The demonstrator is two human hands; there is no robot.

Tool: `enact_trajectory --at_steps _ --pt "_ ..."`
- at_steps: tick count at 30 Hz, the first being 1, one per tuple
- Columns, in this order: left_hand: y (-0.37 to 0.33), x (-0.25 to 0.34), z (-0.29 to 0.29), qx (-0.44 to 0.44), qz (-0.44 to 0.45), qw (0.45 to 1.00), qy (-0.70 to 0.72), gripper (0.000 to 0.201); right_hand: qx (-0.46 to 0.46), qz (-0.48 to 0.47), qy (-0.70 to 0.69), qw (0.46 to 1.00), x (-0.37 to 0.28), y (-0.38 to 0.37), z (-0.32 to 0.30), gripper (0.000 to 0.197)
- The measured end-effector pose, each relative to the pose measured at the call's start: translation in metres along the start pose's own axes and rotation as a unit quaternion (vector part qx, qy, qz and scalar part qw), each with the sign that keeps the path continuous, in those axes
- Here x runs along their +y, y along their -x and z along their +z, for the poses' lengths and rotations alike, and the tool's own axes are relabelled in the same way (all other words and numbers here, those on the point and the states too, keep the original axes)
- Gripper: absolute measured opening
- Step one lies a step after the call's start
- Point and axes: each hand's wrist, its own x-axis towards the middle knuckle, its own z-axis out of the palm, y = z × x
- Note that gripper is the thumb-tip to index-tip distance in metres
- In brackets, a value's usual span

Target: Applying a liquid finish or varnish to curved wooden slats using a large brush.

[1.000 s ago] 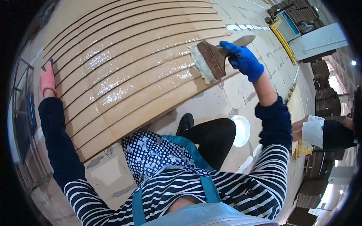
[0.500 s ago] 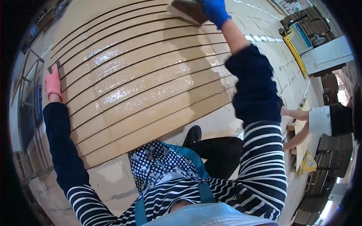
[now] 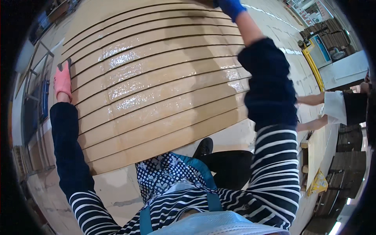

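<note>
Brown cardboard sheets (image 3: 164,98) lie overlapped in a fanned stack before me, their dark edges forming long, nearly parallel lines. Wet, shiny patches cover the middle of them. My left hand (image 3: 62,83), in a pink glove with grey fingertips, rests along the left ends of the sheets, fingers stretched out. Over the far right of the stack, my right hand (image 3: 232,8) in a blue glove is closed on a brown brush (image 3: 201,2). The upper frame edge cuts off most of the brush and part of that hand.
To the right, another person's forearms (image 3: 313,100) reach over a pale board (image 3: 316,150). A yellow-framed machine (image 3: 314,64) and stacks of brown cardboard (image 3: 333,37) stand farther off. Metal racking (image 3: 38,80) is at the left.
My right hand and the brush have moved farther away, so the brush is now mostly out of view. The whole scene has shifted slightly rightward. My left hand stays at the sheets' left ends.
</note>
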Motion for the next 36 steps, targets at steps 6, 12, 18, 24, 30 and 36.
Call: enact_trajectory --at_steps 6,12,18,24,30,36 --pt "0.016 0.018 -0.016 -0.025 -0.008 1.000 -0.012 0.076 -0.069 -0.111 0.268 0.954 0.005 0.066 0.020 0.016" --pt "0.013 0.004 -0.016 0.007 -0.027 0.999 -0.039 0.076 -0.152 0.089 0.160 0.971 -0.081 0.190 0.040 0.014" --pt "0.016 0.013 -0.016 0.015 -0.017 0.999 -0.038 0.077 -0.172 -0.021 0.197 0.965 -0.033 0.069 0.071 0.006" --pt "0.019 0.033 -0.011 -0.009 -0.016 0.999 -0.032 0.076 -0.116 0.022 0.072 0.990 0.022 0.039 0.081 0.011" --pt "0.021 0.016 -0.020 -0.009 -0.016 1.000 -0.023 0.077 -0.173 0.192 0.211 0.943 -0.119 0.255 0.047 0.012" --pt "0.000 0.002 -0.011 -0.034 -0.011 0.999 -0.032 0.076 -0.139 -0.096 0.456 0.874 -0.151 0.285 0.011 0.012"
